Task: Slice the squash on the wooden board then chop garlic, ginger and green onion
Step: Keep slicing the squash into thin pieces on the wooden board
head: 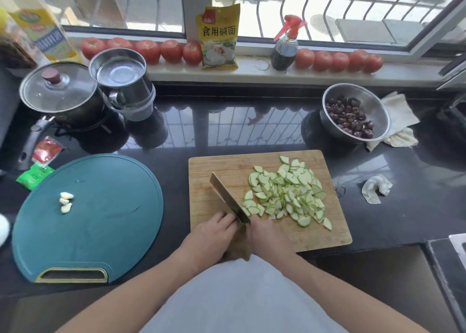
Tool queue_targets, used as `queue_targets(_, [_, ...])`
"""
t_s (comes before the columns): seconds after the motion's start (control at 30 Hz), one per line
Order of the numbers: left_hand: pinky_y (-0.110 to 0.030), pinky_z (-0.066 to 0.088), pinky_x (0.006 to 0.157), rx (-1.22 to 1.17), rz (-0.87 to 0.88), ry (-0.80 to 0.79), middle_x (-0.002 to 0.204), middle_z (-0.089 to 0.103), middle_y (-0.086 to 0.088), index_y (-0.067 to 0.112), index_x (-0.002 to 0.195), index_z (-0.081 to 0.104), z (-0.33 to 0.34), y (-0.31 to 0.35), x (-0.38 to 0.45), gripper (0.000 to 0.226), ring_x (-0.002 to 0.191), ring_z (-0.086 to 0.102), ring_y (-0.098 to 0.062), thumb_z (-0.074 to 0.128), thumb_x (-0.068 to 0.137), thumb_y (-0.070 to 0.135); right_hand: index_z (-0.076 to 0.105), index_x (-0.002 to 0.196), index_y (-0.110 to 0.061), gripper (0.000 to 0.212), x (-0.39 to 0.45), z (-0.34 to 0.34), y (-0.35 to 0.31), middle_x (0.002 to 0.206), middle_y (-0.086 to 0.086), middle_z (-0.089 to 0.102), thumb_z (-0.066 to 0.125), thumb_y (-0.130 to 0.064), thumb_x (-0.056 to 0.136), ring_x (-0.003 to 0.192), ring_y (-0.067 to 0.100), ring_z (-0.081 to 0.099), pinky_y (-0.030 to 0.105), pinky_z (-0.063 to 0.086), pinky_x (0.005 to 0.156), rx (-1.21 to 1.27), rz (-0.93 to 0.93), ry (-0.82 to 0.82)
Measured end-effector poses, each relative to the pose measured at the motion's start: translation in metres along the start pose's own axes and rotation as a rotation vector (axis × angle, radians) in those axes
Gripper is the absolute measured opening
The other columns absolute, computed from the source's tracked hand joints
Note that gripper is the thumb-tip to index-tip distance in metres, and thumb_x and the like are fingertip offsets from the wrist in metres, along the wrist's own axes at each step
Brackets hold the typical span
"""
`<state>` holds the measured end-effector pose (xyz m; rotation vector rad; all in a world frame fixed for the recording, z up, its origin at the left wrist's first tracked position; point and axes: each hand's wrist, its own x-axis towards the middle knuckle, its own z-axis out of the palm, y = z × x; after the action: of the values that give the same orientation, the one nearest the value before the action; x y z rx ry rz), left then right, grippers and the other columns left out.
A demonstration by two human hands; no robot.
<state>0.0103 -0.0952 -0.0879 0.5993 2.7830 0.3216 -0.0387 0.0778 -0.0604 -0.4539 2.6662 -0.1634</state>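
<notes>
A pile of thin, pale green squash slices covers the right half of the wooden board. A cleaver stands slanted at the pile's left edge. My right hand grips its brown handle at the board's near edge. My left hand sits just left of the blade, its curled fingers against the blade's heel and holding a small green squash end, which is mostly hidden. Three peeled garlic cloves lie on a round teal cutting board to the left. I see no ginger or green onion.
On the black counter: a lidded pot and steel cup at the back left, sachets beside them, a steel bowl of dark dried fruit on a cloth at the back right, and a crumpled tissue. Tomatoes, a packet and a spray bottle line the sill.
</notes>
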Motion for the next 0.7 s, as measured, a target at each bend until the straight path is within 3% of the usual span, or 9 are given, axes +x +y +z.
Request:
queue_targets(0.23, [-0.036,0.057,0.087,0.001,0.028,0.038,0.143,0.047,-0.005,0.008,0.147,0.043,0.008,-0.003,-0.008,0.079,0.122,0.05,-0.026,0.075,0.08,0.033,0.047,0.08,-0.017,0.024,0.002,-0.014,0.017,0.065,-0.001,0.053,0.046,-0.03,0.101,0.06,0.024,0.055,0.036,0.042,0.054,0.129,0.045,0.111])
queue_targets(0.37, [-0.033,0.059,0.082,0.017,0.02,0.068,0.136,0.054,-0.005,0.008,0.14,0.052,0.008,-0.001,-0.007,0.078,0.115,0.057,-0.025,0.083,0.071,0.031,0.04,0.075,-0.02,0.029,-0.013,-0.019,0.017,0.059,-0.002,0.048,0.047,-0.034,0.099,0.057,0.025,0.051,0.037,0.039,0.053,0.094,-0.027,0.123])
queue_targets(0.5, [-0.034,0.061,0.079,0.005,0.016,0.069,0.133,0.056,-0.006,0.007,0.137,0.055,0.008,-0.001,-0.006,0.079,0.11,0.059,-0.025,0.085,0.066,0.026,0.046,0.089,-0.021,0.018,-0.026,-0.015,0.017,0.057,-0.007,0.039,0.043,-0.036,0.098,0.058,0.024,0.044,0.035,0.031,0.054,0.093,-0.04,0.042])
queue_targets(0.57, [-0.034,0.06,0.08,0.007,0.01,0.057,0.134,0.055,-0.005,0.007,0.14,0.053,0.009,-0.001,-0.005,0.079,0.111,0.058,-0.024,0.083,0.069,0.027,0.047,0.095,-0.021,0.016,-0.027,-0.014,0.016,0.06,-0.003,0.044,0.042,-0.036,0.099,0.061,0.027,0.046,0.035,0.032,0.055,0.097,-0.036,0.016])
queue_targets(0.7, [-0.033,0.059,0.081,0.014,0.0,0.023,0.136,0.055,-0.004,0.008,0.142,0.052,0.009,-0.002,-0.003,0.074,0.111,0.058,-0.024,0.076,0.074,0.023,0.041,0.087,-0.019,0.018,-0.027,-0.013,0.013,0.071,0.009,0.057,0.043,-0.033,0.097,0.07,0.035,0.055,0.039,0.045,0.059,0.109,-0.004,-0.026])
